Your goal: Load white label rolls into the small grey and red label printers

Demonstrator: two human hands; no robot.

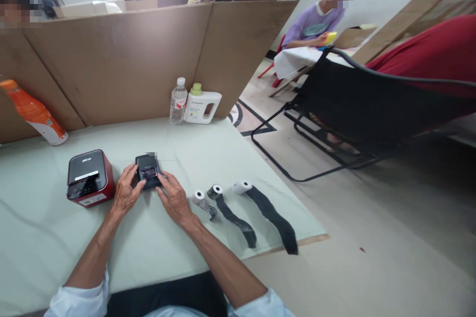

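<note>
A small black device [147, 181] with a little dark window in its face lies on the pale green cloth. Its left edge is held by my left hand [126, 193], thumb near the lower corner. On the opposite side, my right hand [174, 199] has its fingertips against the device's right edge. A red and black box-shaped printer [89, 170] stands just left of my left hand. To the right of my right hand are three paper rolls: a small one [199, 196], a dark-sided one [215, 191] and a white one [242, 187], each with a dark strip unrolled toward me.
A cardboard partition [148, 59] rises along the table's back. Before it stand an orange bottle [35, 111], leaning, a clear water bottle [178, 101] and a white jug [201, 106]. Right of the table is a black folding chair [357, 103]; other people are beyond.
</note>
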